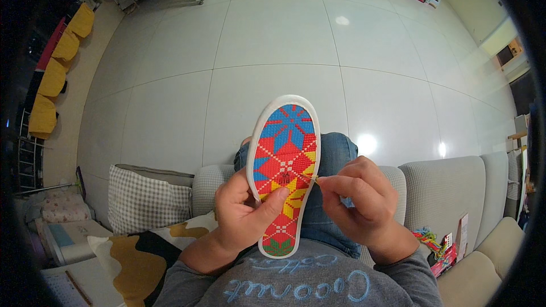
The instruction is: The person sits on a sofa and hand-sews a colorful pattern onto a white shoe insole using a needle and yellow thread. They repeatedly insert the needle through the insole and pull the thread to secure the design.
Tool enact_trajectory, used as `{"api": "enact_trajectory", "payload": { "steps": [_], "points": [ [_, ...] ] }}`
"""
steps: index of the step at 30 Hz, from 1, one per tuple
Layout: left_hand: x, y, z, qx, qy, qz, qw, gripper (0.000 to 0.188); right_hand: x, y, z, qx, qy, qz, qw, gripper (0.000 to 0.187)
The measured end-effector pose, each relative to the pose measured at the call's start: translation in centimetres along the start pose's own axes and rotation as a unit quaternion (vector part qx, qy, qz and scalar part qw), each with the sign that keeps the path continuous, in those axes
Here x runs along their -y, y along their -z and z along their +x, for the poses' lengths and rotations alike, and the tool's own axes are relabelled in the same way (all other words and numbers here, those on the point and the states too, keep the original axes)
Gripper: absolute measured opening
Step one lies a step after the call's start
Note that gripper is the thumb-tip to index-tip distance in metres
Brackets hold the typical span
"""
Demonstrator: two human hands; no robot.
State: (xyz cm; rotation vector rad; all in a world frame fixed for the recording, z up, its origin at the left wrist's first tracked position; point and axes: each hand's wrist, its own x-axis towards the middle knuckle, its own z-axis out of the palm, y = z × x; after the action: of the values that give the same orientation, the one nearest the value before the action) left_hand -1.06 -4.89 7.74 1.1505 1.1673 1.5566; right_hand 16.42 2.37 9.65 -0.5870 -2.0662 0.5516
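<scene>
A cross-stitched insole (284,162) with a white rim stands over my lap, tilted so its stitched face shows. Its pattern is red, blue and yellow, with a green patch at the heel end. My left hand (250,210) grips it by the left edge, the thumb pressed flat across the stitched face. At the right edge, my right hand (361,196) is closed in a pinch. A thin yellow thread (310,177) runs between its fingertips and the insole; whether a needle is there too is too small to tell.
I sit on a grey sofa (446,185). To the left lie a checked cushion (148,199) and a patterned cushion (136,261). Colourful thread skeins (429,241) and a red packet (445,261) lie on the right. Pale floor tiles (273,34) stretch ahead.
</scene>
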Motion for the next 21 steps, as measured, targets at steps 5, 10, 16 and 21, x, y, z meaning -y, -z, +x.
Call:
{"api": "enact_trajectory", "payload": {
  "steps": [5,10,16,21],
  "points": [
    [0.1,0.1,0.0,-0.007,-0.012,0.03,0.999,0.024,0.2,0.2,0.2,0.013,0.006,-0.005,1.0,0.023],
    [0.0,0.2,0.0,-0.006,-0.078,0.158,0.984,0.018,0.6,0.3,0.3,0.026,0.003,-0.027,0.999,0.023],
    [0.1,-0.2,0.5,0.013,-0.237,0.323,0.916,0.024,0.9,-0.2,0.7,0.049,-0.015,-0.025,0.998,0.025],
    [0.7,-0.1,0.5,0.008,-0.202,0.291,0.935,0.019,-0.3,-2.1,-0.8,-0.004,-0.116,0.089,0.989,0.022]
  ]
}}
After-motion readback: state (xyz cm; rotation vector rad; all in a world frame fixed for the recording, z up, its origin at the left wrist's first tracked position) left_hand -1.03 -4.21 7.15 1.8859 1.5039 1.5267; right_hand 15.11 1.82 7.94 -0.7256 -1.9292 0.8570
